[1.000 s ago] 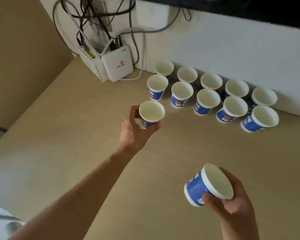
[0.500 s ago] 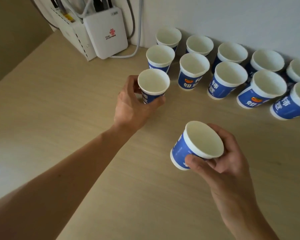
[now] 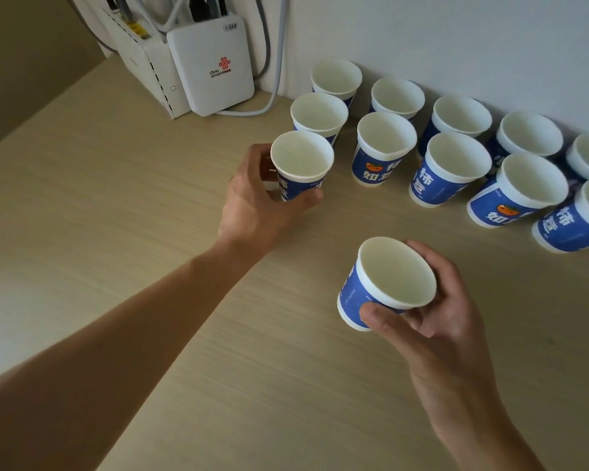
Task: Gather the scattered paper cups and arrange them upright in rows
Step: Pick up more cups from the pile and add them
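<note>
Holding cups (image 3: 388, 280), left hand (image 3: 252, 205) beside rows (image 3: 456, 161), right hand (image 3: 439, 324) apart

We stretch our left arm (image 3: 133, 334) far out across our front. Our left hand (image 3: 262, 202) wraps thumb and fingers round the far cup (image 3: 300, 164). Our right hand (image 3: 436, 321) is closer to us, thumb in front and fingers behind, holding the near cup (image 3: 388, 280) tipped a little to the left. Both arms are bare.

Blue-and-white paper cups (image 3: 385, 149) on a pale wood-grain table (image 3: 116, 205).
</note>
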Motion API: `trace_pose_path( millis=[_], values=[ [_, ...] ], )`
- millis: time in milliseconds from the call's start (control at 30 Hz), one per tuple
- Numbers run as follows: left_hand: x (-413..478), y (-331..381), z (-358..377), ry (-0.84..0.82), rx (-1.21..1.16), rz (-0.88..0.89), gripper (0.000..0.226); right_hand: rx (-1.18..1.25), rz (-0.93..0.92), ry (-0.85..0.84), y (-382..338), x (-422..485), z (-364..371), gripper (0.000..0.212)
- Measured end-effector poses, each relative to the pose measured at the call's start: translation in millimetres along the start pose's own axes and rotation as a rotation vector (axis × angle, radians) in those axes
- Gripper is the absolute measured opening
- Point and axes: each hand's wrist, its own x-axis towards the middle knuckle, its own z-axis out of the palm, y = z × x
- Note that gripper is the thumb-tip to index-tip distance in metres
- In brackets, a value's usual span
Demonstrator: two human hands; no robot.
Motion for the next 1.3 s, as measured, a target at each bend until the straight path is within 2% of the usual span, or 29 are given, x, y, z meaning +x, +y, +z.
trace_pose_path(
  millis=[233,367,500,700,1000,1200,1300],
  values=[
    [-14.8,-8.5,-17.9,-0.033,0.066,0.02,0.096,-0.003,-0.116,0.12,-0.1,33.5,15.0,0.08],
    [-21.6,-15.9,-24.4,-0.054,0.089,0.003,0.094,-0.037,-0.166,0.249,2.8,60.2,27.9,0.077],
    [-28.6,-21.1,-30.8,-0.055,0.105,0.019,0.088,-0.101,-0.182,0.299,6.8,78.8,37.5,0.074],
    [-35.7,-22.4,-34.9,-0.072,0.118,0.037,0.084,-0.234,-0.195,0.328,11.6,88.9,40.1,0.071],
    [-37.7,-22.0,-36.9,-0.085,0.092,0.019,0.083,-0.307,-0.196,0.346,12.5,93.6,44.6,0.07],
    [-42.9,-19.2,-44.2,-0.1,0.107,-0.012,0.088,-0.286,-0.188,0.341,17.3,84.9,40.7,0.078],
    [-53.9,-6.5,-49.1,-0.11,0.143,-0.092,0.089,-0.289,-0.137,0.353,16.0,57.8,33.3,0.082]
  ],
)
